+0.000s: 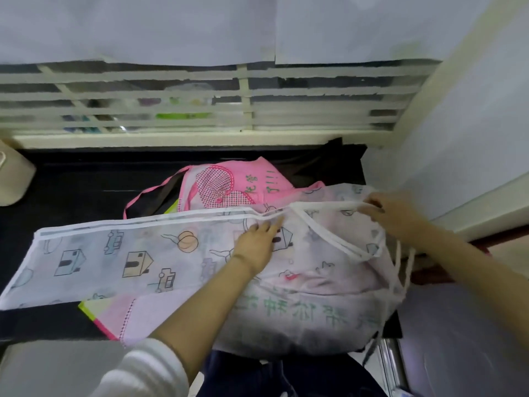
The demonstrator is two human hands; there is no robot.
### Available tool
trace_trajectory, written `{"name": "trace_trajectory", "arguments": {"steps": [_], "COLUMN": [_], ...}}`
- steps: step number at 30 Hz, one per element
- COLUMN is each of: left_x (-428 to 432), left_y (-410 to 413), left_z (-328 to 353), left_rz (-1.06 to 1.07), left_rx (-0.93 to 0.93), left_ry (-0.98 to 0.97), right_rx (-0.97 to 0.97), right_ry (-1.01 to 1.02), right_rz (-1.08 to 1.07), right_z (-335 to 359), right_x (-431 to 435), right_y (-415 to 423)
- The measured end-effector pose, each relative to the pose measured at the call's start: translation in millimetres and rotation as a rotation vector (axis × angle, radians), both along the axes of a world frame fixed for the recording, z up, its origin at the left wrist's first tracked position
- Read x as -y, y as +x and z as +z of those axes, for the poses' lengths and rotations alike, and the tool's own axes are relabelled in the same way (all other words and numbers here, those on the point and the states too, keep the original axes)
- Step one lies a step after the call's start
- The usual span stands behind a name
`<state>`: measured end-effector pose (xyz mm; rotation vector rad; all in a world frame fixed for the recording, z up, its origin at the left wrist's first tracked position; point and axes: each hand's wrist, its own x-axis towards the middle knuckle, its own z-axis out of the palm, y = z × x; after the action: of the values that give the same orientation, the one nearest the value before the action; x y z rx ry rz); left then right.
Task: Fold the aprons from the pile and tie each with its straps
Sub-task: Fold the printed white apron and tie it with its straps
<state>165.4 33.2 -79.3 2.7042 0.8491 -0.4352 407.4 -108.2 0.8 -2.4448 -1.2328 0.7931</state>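
Below the slatted window (pixel 257 104), a dark surface (pixel 71 196) carries the white apron (pixel 114 253) mid-frame, over a pink apron (pixel 229 181). Left hand (pixel 254 242) lies flat on it, grip slack; right hand (pixel 392 210) pinches its edging (pixel 329 206).

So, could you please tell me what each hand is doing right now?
Left hand: open, pressing the white printed apron.
Right hand: pinching that apron's white trim.

Left hand (pixel 256 239): palm down, fingers straight, pressing flat.
Right hand (pixel 392 212): stretched forward, fingers curled, pinching a white strap (pixel 326 205).
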Motion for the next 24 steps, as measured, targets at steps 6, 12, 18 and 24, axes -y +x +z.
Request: {"name": "trace_trajectory", "arguments": {"steps": [6,12,18,24], "left_x": [-15,-17,-20,-21], "left_y": [19,28,26,28], "left_z": [4,0,-7,-8], "left_rz": [0.068,0.062,0.118,0.199], "left_rx": [-0.075,-0.107,-0.045,0.018], "left_ry": [-0.024,0.015,0.007,-0.043], "right_rx": [0.074,0.170,0.228,0.175], "right_ry": [0.220,0.326,0.341,-0.169], "right_rz": [0.089,0.182,0.238,0.111], "right_z": [36,41,9,-57], "right_x": [-80,-150,-144,-77], "right_y": [41,18,-39,-62]}}
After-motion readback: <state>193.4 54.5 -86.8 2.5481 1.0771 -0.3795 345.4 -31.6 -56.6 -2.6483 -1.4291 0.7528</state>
